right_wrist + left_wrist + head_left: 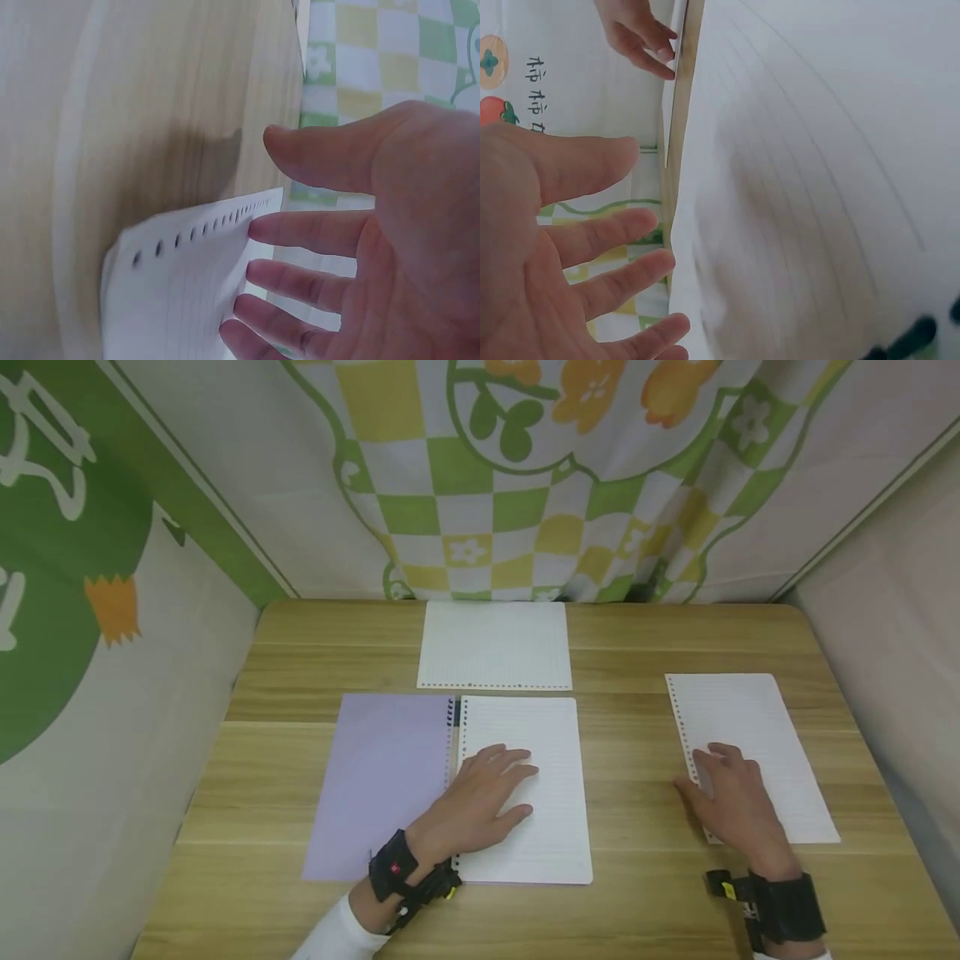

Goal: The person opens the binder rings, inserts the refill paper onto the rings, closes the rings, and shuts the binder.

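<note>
A ring notebook lies opened flat on the table, its purple cover (390,768) on the left and a stack of lined, hole-punched pages (551,827) on the right. Over those pages my left hand (487,802) is spread, fingers apart and nothing held. To the right, a separate stack of lined loose-leaf paper (765,752) lies at a slight slant. My right hand (738,802) is over its holed left edge, fingertips right at the sheet and thumb out over the wood. In the right wrist view its fingers (300,232) reach along the row of holes.
A further sheet of lined paper (495,647) lies sideways at the table's back edge, holes toward me. The wooden table (630,760) meets a green and yellow checked curtain (525,527) at the back. Fabric walls stand at both sides.
</note>
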The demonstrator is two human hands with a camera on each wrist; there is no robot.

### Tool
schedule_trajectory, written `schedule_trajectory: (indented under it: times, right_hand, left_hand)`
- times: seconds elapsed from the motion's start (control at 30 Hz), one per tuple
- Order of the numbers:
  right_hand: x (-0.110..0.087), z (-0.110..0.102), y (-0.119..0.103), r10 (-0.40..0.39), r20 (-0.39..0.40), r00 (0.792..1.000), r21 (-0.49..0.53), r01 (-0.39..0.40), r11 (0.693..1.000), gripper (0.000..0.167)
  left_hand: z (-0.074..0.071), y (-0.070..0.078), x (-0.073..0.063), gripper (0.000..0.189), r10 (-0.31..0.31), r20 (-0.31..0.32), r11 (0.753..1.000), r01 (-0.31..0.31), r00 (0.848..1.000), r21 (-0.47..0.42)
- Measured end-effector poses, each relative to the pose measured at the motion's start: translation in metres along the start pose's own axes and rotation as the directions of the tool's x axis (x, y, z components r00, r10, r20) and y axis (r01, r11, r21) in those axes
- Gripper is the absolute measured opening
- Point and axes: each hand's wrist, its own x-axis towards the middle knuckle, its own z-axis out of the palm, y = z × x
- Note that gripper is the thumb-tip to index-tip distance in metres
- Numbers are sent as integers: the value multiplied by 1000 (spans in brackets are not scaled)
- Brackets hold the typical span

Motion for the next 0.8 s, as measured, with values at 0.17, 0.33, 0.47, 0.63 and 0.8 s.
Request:
schedule_trajectory:
  times: [0.17,0.33,0.47,0.63,0.8]
  right_hand:
    - [0,10,-16,-55,-12,998,-65,54,996,58]
    - [-2,23,-33,-123,-42,992,-86,119,989,54]
    - [-4,31,-47,-186,-81,979,-86,179,980,51]
    - [-5,38,-59,-192,-77,978,-68,187,980,55]
    - [-5,43,-69,-164,-53,985,-51,162,986,57]
  left_hand:
    - [4,6,5,52,-28,41,998,26,999,56]
    - [9,12,11,54,-38,76,994,30,996,104]
    - [12,16,16,54,-14,94,987,-1,996,159]
    - [13,25,26,55,-1,113,979,-22,994,201]
    - [17,36,38,57,19,135,968,-52,991,246]
